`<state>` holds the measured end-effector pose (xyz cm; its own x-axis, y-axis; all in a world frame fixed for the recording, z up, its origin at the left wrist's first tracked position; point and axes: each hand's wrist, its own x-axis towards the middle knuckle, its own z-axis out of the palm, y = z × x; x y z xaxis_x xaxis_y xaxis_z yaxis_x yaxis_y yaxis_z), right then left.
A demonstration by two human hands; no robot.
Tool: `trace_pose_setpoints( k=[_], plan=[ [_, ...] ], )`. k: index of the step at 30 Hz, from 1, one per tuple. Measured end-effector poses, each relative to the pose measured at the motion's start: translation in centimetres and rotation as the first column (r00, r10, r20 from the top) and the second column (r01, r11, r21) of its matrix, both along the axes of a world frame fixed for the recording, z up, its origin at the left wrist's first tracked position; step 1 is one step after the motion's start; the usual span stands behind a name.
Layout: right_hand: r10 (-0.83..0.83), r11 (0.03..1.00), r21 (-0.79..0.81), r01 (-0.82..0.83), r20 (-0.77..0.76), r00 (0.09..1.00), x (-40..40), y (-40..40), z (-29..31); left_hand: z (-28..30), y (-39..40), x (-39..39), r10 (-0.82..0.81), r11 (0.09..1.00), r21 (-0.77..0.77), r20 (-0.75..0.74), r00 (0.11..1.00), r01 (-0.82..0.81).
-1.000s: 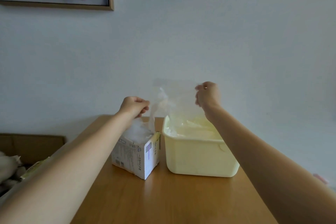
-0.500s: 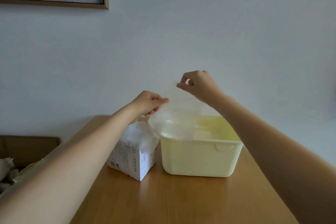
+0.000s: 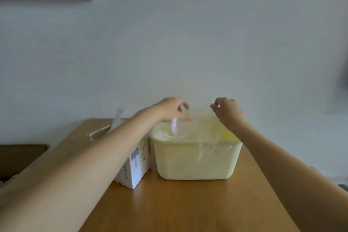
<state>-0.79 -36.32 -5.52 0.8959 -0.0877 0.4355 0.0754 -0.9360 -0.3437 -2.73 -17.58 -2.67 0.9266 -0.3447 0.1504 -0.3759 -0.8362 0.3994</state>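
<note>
Lowered, left hand [image 3: 172, 110] and right hand [image 3: 228, 114] seemingly pinch a blurred bag [image 3: 199, 121].

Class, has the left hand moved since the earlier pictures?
Yes: the left hand shifted right, from above the white box to over the yellow bin.

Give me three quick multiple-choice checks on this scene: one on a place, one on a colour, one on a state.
1. Where does the white box stand relative to the bin?
A. to its left
B. to its right
C. inside it

2. What colour is the bin?
A. blue
B. pale yellow
C. black

3. What is the right hand doing?
A. lying open and idle
B. pinching the clear bag above the bin
C. gripping the box

Answers:
1 A: the box sits against the bin's left wall.
2 B: its walls are pale yellow.
3 B: it nips the bag's edge over the rim.
</note>
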Motion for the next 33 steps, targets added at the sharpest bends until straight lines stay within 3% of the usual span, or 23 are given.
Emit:
trace_pose_setpoints(
  k=[2,4,8,11,13,15,17,18,20,22,23,25,28,31,33],
  plan=[
    [-0.036,0.995,-0.101,0.026,-0.098,0.995,0.0,-0.1,-0.4,-1.8,-1.1,0.4,0.025,0.960,0.280,-0.157,0.987,0.020],
    [-0.083,0.983,-0.178,0.046,-0.207,0.975,-0.3,0.0,-0.5,-3.3,-1.3,1.0,0.075,0.901,0.435,-0.159,0.984,0.001],
    [-0.069,0.959,-0.281,-0.026,-0.324,0.944,-0.5,-0.1,0.2,-4.2,-1.1,1.7,0.142,0.834,0.551,-0.222,0.965,0.005],
    [0.025,0.918,-0.384,-0.101,-0.197,0.980,-0.3,0.0,1.3,-4.1,-1.1,1.9,0.139,0.830,0.557,-0.279,0.950,0.042],
    [0.239,0.911,-0.310,-0.272,-0.141,0.961,-0.2,0.8,1.8,-4.1,-1.1,1.8,0.129,0.828,0.558,-0.295,0.947,0.061],
    [0.337,0.900,-0.114,-0.420,-0.426,0.839,0.0,1.7,1.4,-4.2,-1.1,1.9,0.153,0.812,0.582,-0.298,0.942,0.052],
    [0.130,0.909,-0.162,-0.383,-0.764,0.632,0.7,2.2,-0.3,-4.3,-1.3,1.8,0.196,0.794,0.608,-0.302,0.933,0.030],
    [-0.013,0.900,-0.263,-0.346,-0.813,0.582,1.3,2.1,-1.2,-4.3,-1.4,1.6,0.219,0.785,0.619,-0.299,0.929,0.014],
    [-0.159,0.879,-0.388,-0.276,-0.786,0.598,1.8,1.5,-2.3,-4.3,-1.7,1.5,0.293,0.761,0.647,-0.275,0.916,-0.050],
    [-0.155,0.772,-0.487,-0.409,-0.768,0.621,2.3,1.2,-2.3,-4.4,-1.8,1.3,0.237,0.676,0.737,-0.233,0.943,0.013],
    [-0.156,0.731,-0.493,-0.472,-0.794,0.587,2.3,1.2,-2.3,-4.4,-1.8,1.2,0.230,0.668,0.744,-0.242,0.943,0.028],
    [-0.147,0.791,-0.413,-0.450,-0.844,0.516,2.3,1.1,-2.1,-4.2,-1.8,1.4,0.278,0.726,0.687,-0.304,0.911,0.008],
    [-0.111,0.843,-0.365,-0.395,-0.837,0.536,2.0,1.4,-1.1,-3.4,-0.9,1.2,0.160,0.826,0.557,-0.380,0.911,0.087],
    [0.060,0.903,-0.203,-0.379,-0.814,0.578,1.5,2.6,1.0,-2.1,1.0,0.7,0.059,0.968,0.249,-0.370,0.927,0.038],
    [0.224,0.910,-0.086,-0.405,-0.722,0.655,0.7,4.3,2.7,-1.0,2.6,0.2,0.013,1.000,0.019,-0.305,0.952,-0.007]
  ],
)
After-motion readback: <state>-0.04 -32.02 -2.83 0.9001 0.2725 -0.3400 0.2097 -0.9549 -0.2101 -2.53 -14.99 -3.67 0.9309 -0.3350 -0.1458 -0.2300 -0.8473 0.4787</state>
